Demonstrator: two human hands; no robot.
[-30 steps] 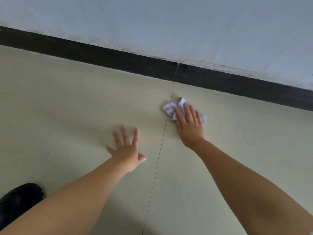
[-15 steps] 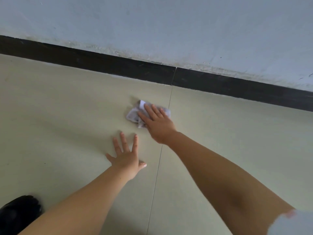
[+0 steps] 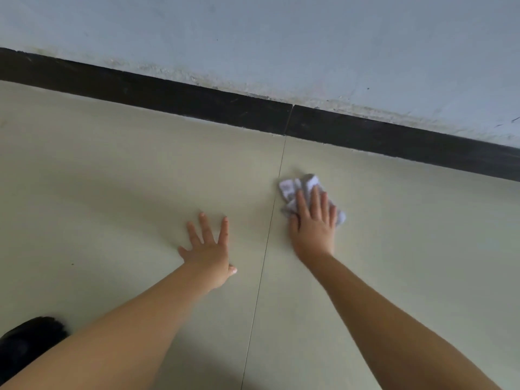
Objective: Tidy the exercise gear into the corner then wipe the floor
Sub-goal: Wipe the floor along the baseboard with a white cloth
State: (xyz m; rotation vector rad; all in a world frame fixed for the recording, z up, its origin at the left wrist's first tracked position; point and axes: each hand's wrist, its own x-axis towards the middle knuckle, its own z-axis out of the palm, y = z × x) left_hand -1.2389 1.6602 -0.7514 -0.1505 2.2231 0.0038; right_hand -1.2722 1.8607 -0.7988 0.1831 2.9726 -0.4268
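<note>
Cloth swept back right across the tile seam; right hand fingers flat on it, left hand splayed on floor. Wiping underway.

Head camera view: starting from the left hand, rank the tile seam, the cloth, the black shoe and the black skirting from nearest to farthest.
From the left hand:
1. Tile seam, just to its right.
2. Cloth, beyond the seam, under the right hand.
3. Black skirting, ahead at the wall's foot.
4. Black shoe, back at lower left.
</note>
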